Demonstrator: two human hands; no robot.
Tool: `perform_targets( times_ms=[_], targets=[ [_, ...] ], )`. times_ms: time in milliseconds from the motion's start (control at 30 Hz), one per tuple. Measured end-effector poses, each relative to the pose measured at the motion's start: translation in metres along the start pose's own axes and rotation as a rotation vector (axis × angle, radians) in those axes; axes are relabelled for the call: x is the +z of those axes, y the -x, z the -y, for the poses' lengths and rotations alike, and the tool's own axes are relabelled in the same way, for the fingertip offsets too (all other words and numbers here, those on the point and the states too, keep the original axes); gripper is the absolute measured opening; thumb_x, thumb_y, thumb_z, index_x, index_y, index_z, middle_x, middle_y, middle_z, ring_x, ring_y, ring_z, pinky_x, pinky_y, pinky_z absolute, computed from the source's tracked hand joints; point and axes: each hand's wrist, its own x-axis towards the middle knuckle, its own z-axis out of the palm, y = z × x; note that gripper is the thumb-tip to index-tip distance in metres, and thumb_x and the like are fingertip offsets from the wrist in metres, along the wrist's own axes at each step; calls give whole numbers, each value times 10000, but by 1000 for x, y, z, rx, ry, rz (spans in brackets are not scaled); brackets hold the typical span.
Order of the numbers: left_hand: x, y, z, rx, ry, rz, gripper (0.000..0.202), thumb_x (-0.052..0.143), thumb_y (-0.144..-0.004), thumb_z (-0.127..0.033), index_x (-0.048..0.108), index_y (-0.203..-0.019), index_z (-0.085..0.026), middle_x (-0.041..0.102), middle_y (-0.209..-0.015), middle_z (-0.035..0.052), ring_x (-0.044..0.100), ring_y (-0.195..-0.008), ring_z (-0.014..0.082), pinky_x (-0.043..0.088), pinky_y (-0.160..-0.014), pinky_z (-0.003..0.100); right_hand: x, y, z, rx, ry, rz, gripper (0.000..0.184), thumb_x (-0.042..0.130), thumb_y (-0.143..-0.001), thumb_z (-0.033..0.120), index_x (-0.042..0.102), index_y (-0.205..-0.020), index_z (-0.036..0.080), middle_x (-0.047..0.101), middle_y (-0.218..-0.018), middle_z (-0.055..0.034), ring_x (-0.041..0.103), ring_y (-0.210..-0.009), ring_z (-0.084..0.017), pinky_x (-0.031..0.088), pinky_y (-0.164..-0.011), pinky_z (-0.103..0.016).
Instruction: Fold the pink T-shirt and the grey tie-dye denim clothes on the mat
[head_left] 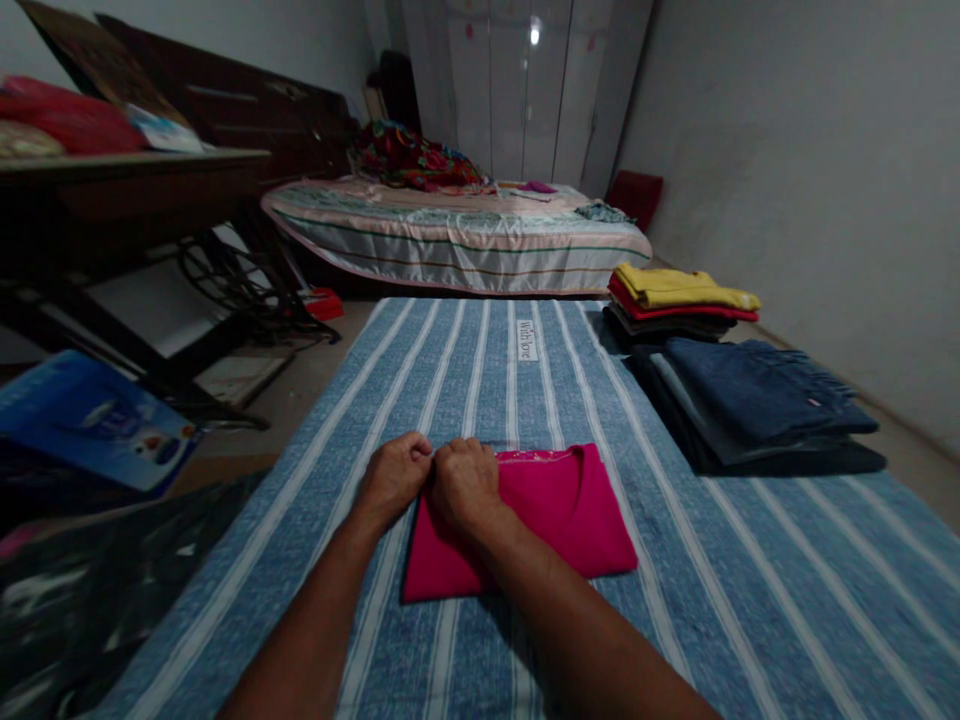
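A folded pink garment (559, 510) lies on the blue striped mattress (750, 590) in front of me. My left hand (394, 475) is curled at the garment's far left corner, its fingers pinched on the fabric edge. Right beside it, touching it, my right hand (465, 485) rests on the garment's left part with fingers closed on the same edge. Both forearms reach in from the bottom of the view.
Folded blue jeans (757, 405) and a stack of yellow, red and dark folded clothes (679, 300) sit at the mattress's right side. A second bed (457, 230) with heaped cloth lies beyond. A dark table (127, 190) and a blue box (90, 420) stand left.
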Motion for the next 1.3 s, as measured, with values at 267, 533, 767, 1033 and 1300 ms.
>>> perform_targets(
  times_ms=[267,533,767,1033,1300],
  targets=[
    [-2,2,-4,52,9,-2,109,471,-637,-299,527,-602,-211,552,-537,-31,533,-568,157,374,-554,252,1,0,0,1,-7,-8,257,416,-917,195,656,-998,155,658,-992,-121,584,-954,-244,433,-786,-369],
    [-3,2,-3,65,-33,21,121,461,-649,-297,529,-596,-213,571,-559,-16,536,-577,167,364,-561,262,1,0,-1,10,-2,-17,265,409,-915,190,664,-982,160,662,-991,-109,588,-962,-251,445,-784,-374],
    [-5,5,-3,115,-102,47,128,459,-694,-301,529,-617,-226,589,-597,-2,558,-624,186,378,-602,270,-1,0,0,17,-4,-12,267,413,-930,220,666,-996,167,661,-996,-111,586,-978,-241,442,-785,-354],
    [-4,17,-8,156,-322,31,182,409,-811,-271,572,-739,-236,663,-764,41,612,-770,220,381,-660,276,1,1,-1,21,-17,-24,271,416,-922,204,679,-975,159,666,-981,-119,593,-965,-248,446,-777,-354],
    [-1,18,-3,210,-367,20,230,368,-852,-269,587,-799,-222,673,-849,69,624,-825,229,397,-692,280,4,1,-2,17,-10,-45,276,411,-932,222,677,-973,159,665,-976,-116,597,-967,-252,455,-785,-364]
  ],
)
